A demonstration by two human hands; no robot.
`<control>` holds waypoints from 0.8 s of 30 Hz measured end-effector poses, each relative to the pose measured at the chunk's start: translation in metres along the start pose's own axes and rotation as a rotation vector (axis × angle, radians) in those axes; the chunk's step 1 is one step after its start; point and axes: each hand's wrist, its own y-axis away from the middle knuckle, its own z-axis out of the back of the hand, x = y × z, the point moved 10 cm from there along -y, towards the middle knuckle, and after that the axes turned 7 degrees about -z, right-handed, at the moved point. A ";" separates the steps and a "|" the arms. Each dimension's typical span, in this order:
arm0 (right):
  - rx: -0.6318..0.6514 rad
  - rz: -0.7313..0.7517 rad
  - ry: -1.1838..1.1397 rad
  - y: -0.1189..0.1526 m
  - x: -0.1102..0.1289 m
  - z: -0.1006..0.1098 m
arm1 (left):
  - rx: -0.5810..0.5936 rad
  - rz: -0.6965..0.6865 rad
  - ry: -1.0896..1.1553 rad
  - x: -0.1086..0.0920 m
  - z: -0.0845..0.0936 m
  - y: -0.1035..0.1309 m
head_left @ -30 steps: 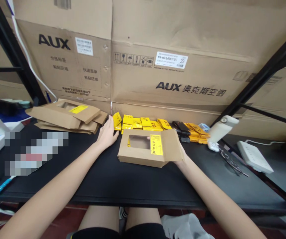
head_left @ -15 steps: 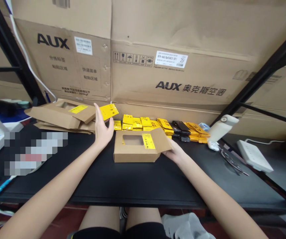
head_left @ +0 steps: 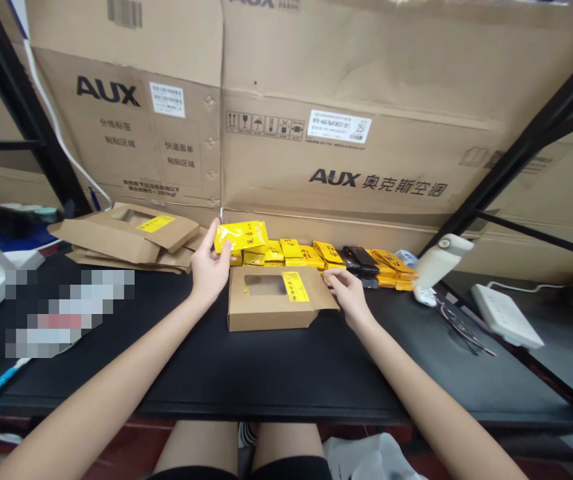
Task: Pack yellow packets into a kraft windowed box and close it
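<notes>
In my left hand [head_left: 209, 267] is a shiny yellow packet [head_left: 241, 235] with dark print, gripped between thumb and fingers just behind the box. The brown cardboard box [head_left: 269, 316] lies flat on the black table in front of me. It has a clear window in its lid and a yellow label [head_left: 296, 287] beside that. Its right end flap [head_left: 327, 304] sticks outward. My right hand [head_left: 349, 297] is at that end, fingertips pinched together at the flap's far corner. Behind the box, a row of yellow packets [head_left: 300, 255] stretches across the table.
Folded window boxes [head_left: 131, 233] are stacked at the left. Black packets [head_left: 361, 259] and orange packets [head_left: 391, 268] continue the row rightward. Beyond them are a pale bottle [head_left: 439, 263], glasses [head_left: 466, 328] and a white power strip [head_left: 509, 317]. Large cartons [head_left: 391, 153] form the back wall.
My left hand has turned the yellow packet and brought it slightly right, with the packet showing more fully. My right hand has come round to the flap's far corner, and the flap sits lower.
</notes>
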 end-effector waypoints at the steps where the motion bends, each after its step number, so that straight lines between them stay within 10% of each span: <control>1: -0.002 0.057 0.027 0.000 0.005 -0.001 | 0.012 0.024 0.041 -0.001 -0.003 0.001; 13: 0.146 0.300 0.082 0.020 0.029 -0.024 | 0.218 0.270 0.224 -0.008 -0.037 0.021; 24: 0.440 0.297 0.130 0.039 0.034 -0.051 | 0.541 0.020 -0.004 -0.019 -0.065 0.038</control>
